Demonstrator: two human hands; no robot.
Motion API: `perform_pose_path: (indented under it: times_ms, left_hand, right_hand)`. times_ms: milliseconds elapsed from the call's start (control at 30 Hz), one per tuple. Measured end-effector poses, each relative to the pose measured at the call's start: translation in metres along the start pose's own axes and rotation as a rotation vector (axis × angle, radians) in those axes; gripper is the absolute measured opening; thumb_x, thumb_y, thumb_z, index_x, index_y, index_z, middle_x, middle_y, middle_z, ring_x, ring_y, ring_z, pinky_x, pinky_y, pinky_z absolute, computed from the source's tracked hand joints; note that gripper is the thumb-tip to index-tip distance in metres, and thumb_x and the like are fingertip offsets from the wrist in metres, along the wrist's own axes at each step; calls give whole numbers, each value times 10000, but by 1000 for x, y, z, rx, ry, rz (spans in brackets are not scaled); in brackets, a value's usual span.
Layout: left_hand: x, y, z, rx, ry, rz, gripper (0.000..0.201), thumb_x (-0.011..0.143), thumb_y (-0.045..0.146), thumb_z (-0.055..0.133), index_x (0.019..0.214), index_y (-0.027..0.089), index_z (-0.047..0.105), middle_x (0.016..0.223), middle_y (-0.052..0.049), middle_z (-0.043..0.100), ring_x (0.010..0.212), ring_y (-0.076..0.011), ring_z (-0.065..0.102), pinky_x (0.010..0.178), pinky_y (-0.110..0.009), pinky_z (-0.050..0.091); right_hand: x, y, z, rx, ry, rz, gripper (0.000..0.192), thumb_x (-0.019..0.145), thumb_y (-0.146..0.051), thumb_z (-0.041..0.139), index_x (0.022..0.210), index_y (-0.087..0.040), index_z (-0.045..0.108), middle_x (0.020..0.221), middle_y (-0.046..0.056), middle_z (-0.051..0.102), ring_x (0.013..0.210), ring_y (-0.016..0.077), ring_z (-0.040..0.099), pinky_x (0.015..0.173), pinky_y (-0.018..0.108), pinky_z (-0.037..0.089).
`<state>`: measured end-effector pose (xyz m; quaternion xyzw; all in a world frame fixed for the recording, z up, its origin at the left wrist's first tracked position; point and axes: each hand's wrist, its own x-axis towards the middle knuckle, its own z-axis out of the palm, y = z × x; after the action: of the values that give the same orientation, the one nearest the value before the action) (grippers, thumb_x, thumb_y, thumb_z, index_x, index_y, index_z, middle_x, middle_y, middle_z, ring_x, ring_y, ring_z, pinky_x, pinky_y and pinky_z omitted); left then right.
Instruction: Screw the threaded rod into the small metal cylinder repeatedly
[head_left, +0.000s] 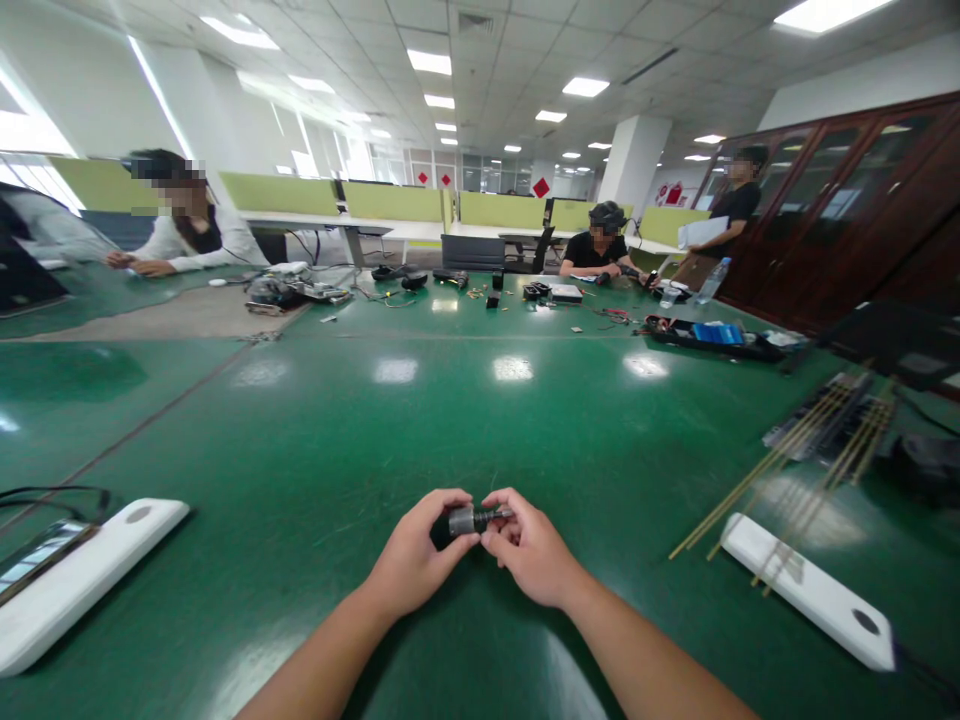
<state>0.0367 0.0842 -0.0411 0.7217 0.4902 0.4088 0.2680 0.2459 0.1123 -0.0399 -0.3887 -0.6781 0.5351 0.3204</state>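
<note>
At the near left a long white rounded plastic bar [82,575] lies flat on the glossy green desk [450,420], with a dark flat device and black cable [45,545] just beside it. If your left forearm swings out, it could knock that bar or snag the cable.

Your left hand [412,555] has its grip closed around the dark end of a small black and silver cylindrical part [469,520], held just above the desk in the near middle. Your right hand [529,545] pinches the thin metal end of the same part between thumb and fingertips. It looks like a small motor with a shaft, though it is too small to tell for sure. Both holds are fingertip pinches, so a twist or pull between the hands could let the part slip, and on so smooth a desk it would likely roll away from you.

To the near right, a bundle of thin brass-coloured rods [795,470] rests tilted across a second white rounded plastic bar [810,590]. A careless right elbow could scatter those rods.
</note>
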Motion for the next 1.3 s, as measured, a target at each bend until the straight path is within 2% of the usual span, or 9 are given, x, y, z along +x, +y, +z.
perform_pose_path:
  times_ms: [200,500,733,1167,1300]
  left_hand:
    - [1,2,-1,17,-21,43,282,910,257,656,1178,277,571,1125,-21,619,1047,-187,580,938,-342,454]
    - [0,-3,-1,19,-24,17,283,935,326,640,1209,302,574,1153,-6,636,1061,-173,595,954,-323,456]
    - [0,-1,-1,24,-35,15,289,927,323,652,1209,310,586,1164,-6,643,1080,-180,597,969,-334,456]
    - [0,-3,1,40,2,-3,309,925,365,641,1213,255,614,1189,-74,653,1105,-231,607,988,-397,486]
    - [0,-3,1,41,5,0,313,921,356,646,1220,267,613,1196,-63,655,1112,-226,610,996,-394,489]
  right_hand:
    - [0,-2,-1,13,-23,14,237,907,-263,601,1135,-228,549,802,-17,582,623,110,544,558,233,419]
    - [0,-4,-3,54,-64,10,217,956,-336,552,1135,-213,552,818,0,612,609,110,553,569,238,452]
    - [1,-2,-2,15,-51,-8,184,974,-348,521,1085,-210,569,788,-4,624,577,105,552,560,233,436]
    - [0,-5,-3,23,-16,-19,188,955,-354,545,1051,-201,597,769,-7,616,559,100,546,548,225,434]
    - [0,-5,-3,25,-14,-17,192,951,-359,550,1044,-200,603,764,-6,613,557,100,543,545,224,430]
